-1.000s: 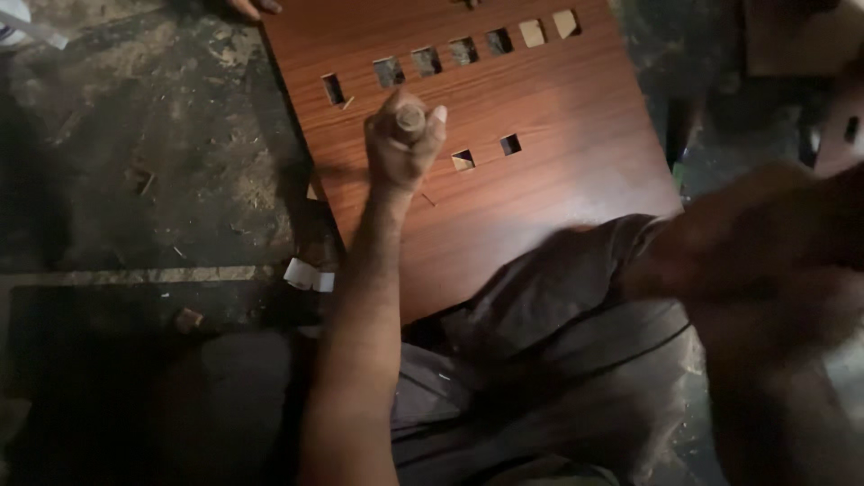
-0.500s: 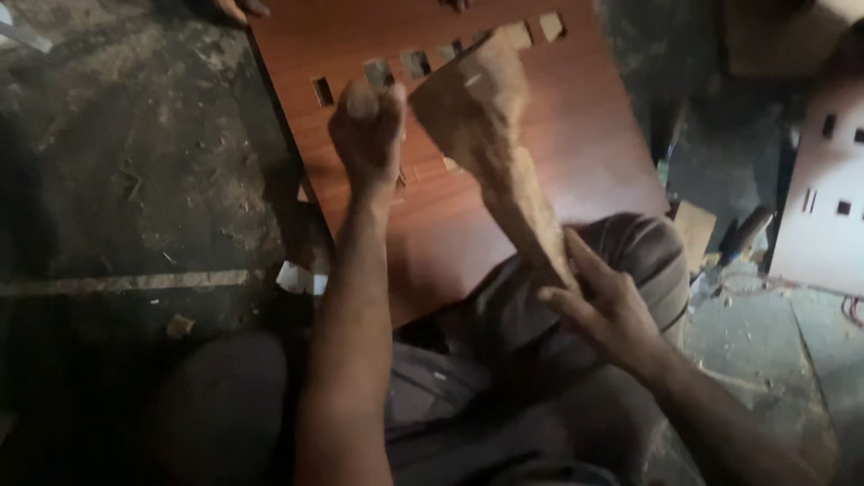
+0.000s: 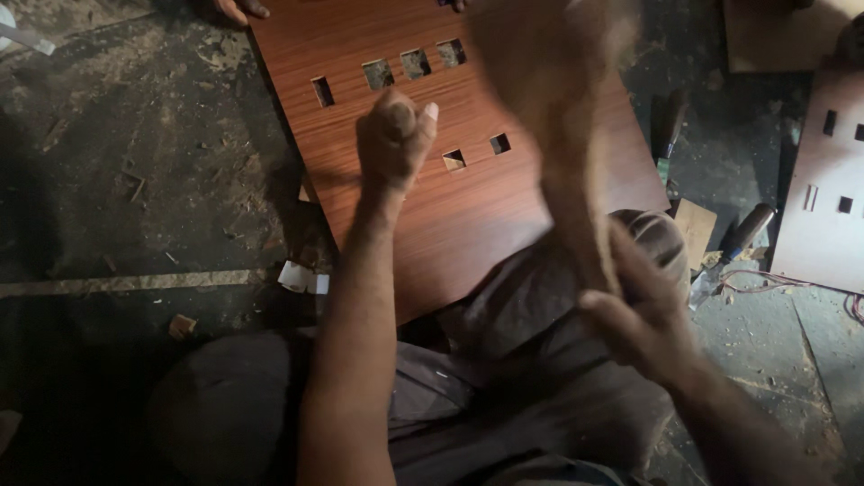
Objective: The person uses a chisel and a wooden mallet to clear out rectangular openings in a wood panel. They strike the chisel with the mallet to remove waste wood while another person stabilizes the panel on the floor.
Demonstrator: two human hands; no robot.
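Clenching a chisel handle (image 3: 400, 115), the left hand (image 3: 391, 144) steadies over the board (image 3: 468, 216) while the right hand (image 3: 643, 315) swings a blurred mallet (image 3: 549, 81), risking a knuckle strike.

Reddish-brown streaked wood-grain panel (image 3: 504, 207) under the left hand (image 3: 393, 137); pale tan mallet (image 3: 558, 108) in the right hand (image 3: 643, 310); grey-brown trousers (image 3: 504, 378) below, dusty dark floor (image 3: 135, 180) left.
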